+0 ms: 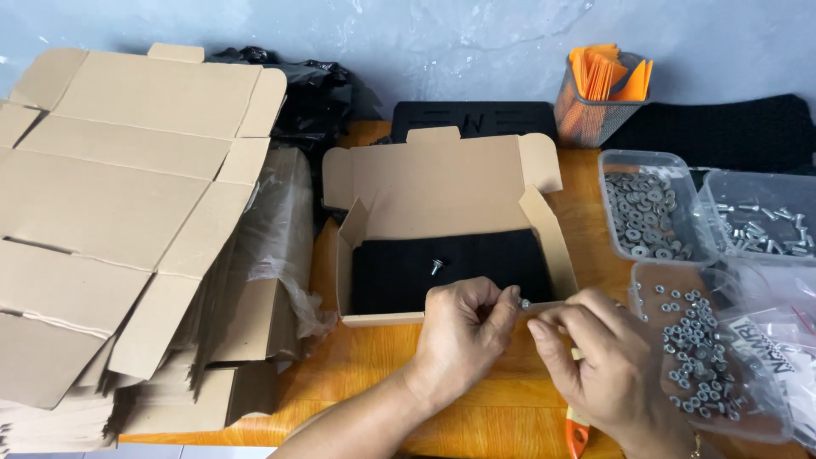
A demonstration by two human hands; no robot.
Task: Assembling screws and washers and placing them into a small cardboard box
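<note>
Orange wooden table (374, 357) against a grey mottled wall (425, 42). At the near edge, left hand (463, 331) and right hand (595, 357) close together, fingertips nearly meeting. Between them a small silver bolt (524, 303), pinched by the left fingers (508, 297), with the right thumb and forefinger (544, 327) closed just beside it; whether these grip a separate piece, cannot tell. Just behind, touching the front wall of an open cardboard box (442, 183), lid flap standing up at the back. Inside, a black mat (450, 268) lining the bottom, with one more silver screw (436, 267) lying on it.

To the right, three clear plastic tubs: one with nuts (693, 348) nearest the right hand, one with washers (643, 212) behind it, one with bolts (761, 225) farther right. Beyond those, a mesh cup of orange slips (599, 89) and black mats (722, 132) by the wall. Under the right wrist, an orange handle (576, 433), partly hidden.

To the left, a tall stack of flat cardboard blanks (119, 221), some wrapped in clear film (285, 229), and a black plastic bag (314, 93) behind.
</note>
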